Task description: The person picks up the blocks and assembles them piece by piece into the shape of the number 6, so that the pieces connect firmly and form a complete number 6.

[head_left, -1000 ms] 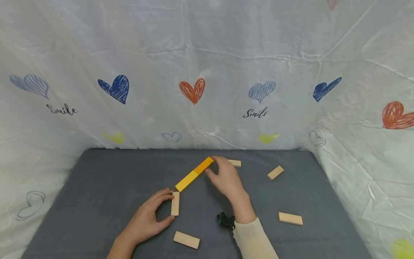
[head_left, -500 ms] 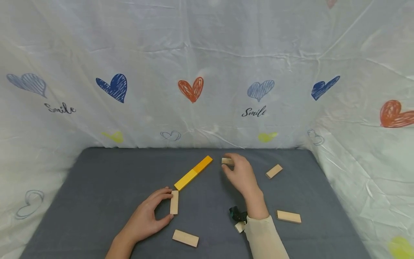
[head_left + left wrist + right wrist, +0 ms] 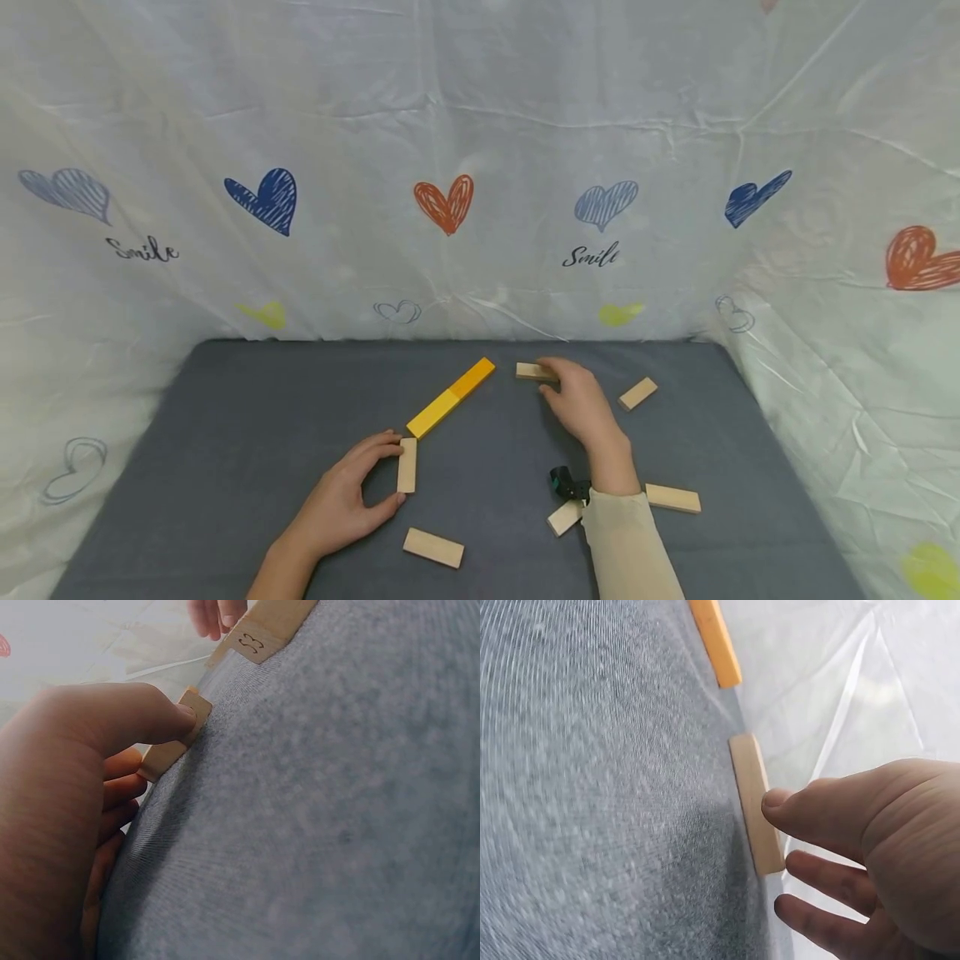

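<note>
My left hand (image 3: 341, 504) pinches a plain wooden block (image 3: 407, 467) by its two ends, thumb at the near end and fingers at the far one. That block stands at the lower end of a slanting row, a yellow block (image 3: 432, 415) followed by an orange-yellow block (image 3: 472, 378). At the back, my right hand (image 3: 581, 404) is around the right end of another wooden block (image 3: 534, 372), fingers behind it and thumb in front. In the right wrist view the thumb (image 3: 817, 814) overlaps this block (image 3: 754, 802), with the fingers spread loosely.
On the dark grey cloth (image 3: 300, 392) lie more wooden blocks: one near the front (image 3: 433, 547), one by the right sleeve (image 3: 565, 517), one at right (image 3: 672, 498) and one at back right (image 3: 637, 393). A white curtain (image 3: 510, 283) with printed hearts hangs behind.
My right hand has left the far end of the orange-yellow block and moved right, past the back wooden block's left end to its right end. The left hand keeps its hold.
</note>
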A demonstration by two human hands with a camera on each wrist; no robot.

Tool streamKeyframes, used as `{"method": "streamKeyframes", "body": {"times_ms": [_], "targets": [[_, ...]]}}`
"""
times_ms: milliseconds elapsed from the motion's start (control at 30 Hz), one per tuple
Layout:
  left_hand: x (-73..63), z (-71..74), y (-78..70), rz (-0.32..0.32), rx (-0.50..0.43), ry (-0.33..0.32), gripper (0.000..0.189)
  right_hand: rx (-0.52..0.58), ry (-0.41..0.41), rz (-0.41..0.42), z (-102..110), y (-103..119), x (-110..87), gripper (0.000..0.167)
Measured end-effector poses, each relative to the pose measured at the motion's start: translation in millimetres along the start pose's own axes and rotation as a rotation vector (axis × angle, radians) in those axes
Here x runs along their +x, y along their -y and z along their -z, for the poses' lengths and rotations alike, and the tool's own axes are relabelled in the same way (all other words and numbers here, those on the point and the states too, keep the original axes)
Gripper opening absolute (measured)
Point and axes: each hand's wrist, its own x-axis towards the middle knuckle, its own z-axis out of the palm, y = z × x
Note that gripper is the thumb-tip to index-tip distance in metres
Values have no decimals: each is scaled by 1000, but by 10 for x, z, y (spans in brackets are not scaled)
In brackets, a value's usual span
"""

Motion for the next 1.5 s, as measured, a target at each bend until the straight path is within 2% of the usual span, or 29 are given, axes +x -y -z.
{"method": "streamKeyframes", "body": {"times_ms": [233,767,1200,1500], "targets": [[6,1,-4,9,1,9,65,28,-15,9,-10,-89,38,45],[6,2,2,3,1,12,65,-30,-13,11,-18,-141,119,46],[3,4,6,7,3,15,71,-18,-31,-14,-24,-122,63,41],[-4,-5,21,-23,11,0,70,-4,-27,-24,-52,-88,6,41]]}}
